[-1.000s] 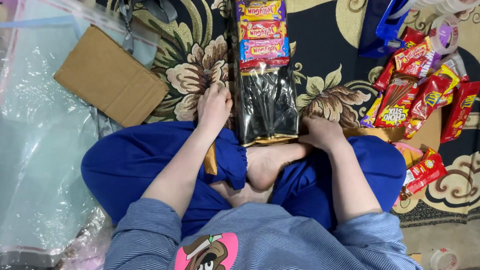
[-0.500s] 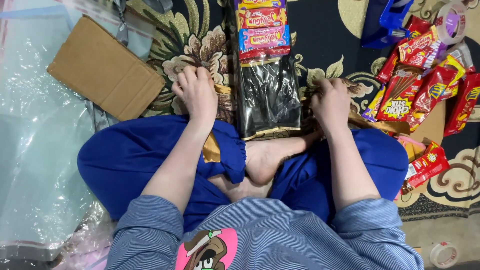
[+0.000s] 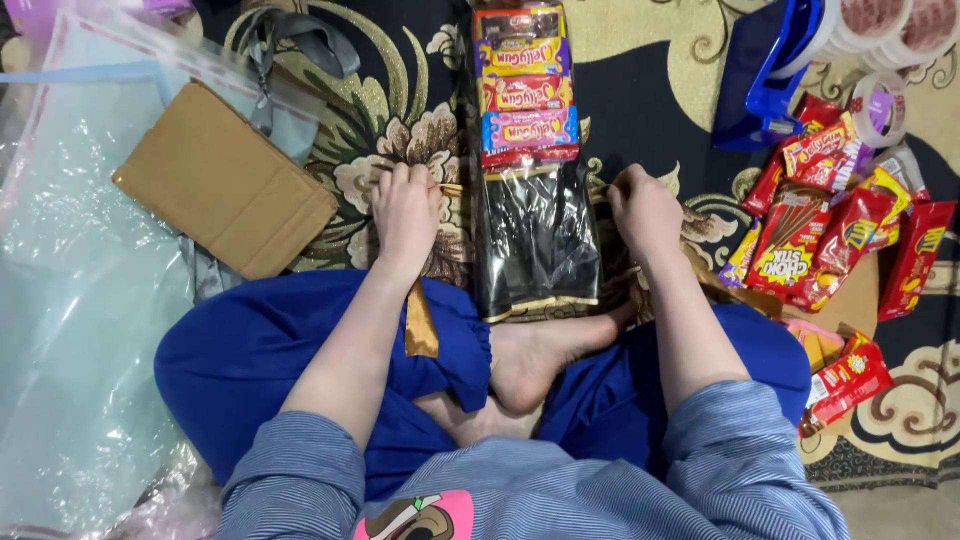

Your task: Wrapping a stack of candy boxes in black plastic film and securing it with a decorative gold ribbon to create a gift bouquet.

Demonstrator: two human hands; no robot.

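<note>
I see candy packs [image 3: 527, 85] already loaded in the clear bag [image 3: 535, 240] mid-carpet, lower half unfilled; left hand [image 3: 405, 212] and right hand [image 3: 645, 208] pinch its side edges.

The floor is covered by a dark blue carpet [image 3: 660, 110] with big tan and cream flowers and curly leaves. A large sheet of clear plastic [image 3: 80, 330] lies over the carpet on one side. The light is bright and even.
</note>
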